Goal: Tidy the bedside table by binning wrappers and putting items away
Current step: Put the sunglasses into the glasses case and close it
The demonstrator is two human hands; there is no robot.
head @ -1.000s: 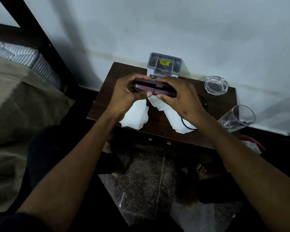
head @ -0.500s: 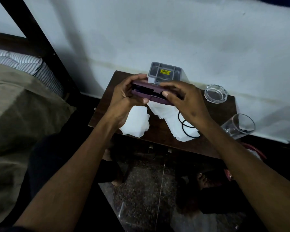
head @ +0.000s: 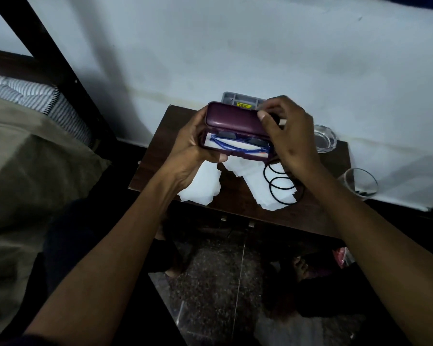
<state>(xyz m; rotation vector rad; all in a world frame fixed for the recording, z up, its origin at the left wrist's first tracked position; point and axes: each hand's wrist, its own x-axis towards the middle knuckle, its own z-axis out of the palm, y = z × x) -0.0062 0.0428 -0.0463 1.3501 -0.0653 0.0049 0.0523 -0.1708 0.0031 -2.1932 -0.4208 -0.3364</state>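
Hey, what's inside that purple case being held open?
Inside the purple case lie blue-framed glasses on a white lining. The right hand covers the case's right end, so that part stays unseen.

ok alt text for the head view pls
Two hands hold a maroon glasses case open above a bedside table, left hand under the base, right hand on the lid; blue glasses lie inside. Tissues, black cord and tumbler sit below.

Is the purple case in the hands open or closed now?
Open. The purple case has its lid lifted, and blue-framed glasses lie inside on a white lining. Both hands hold it.
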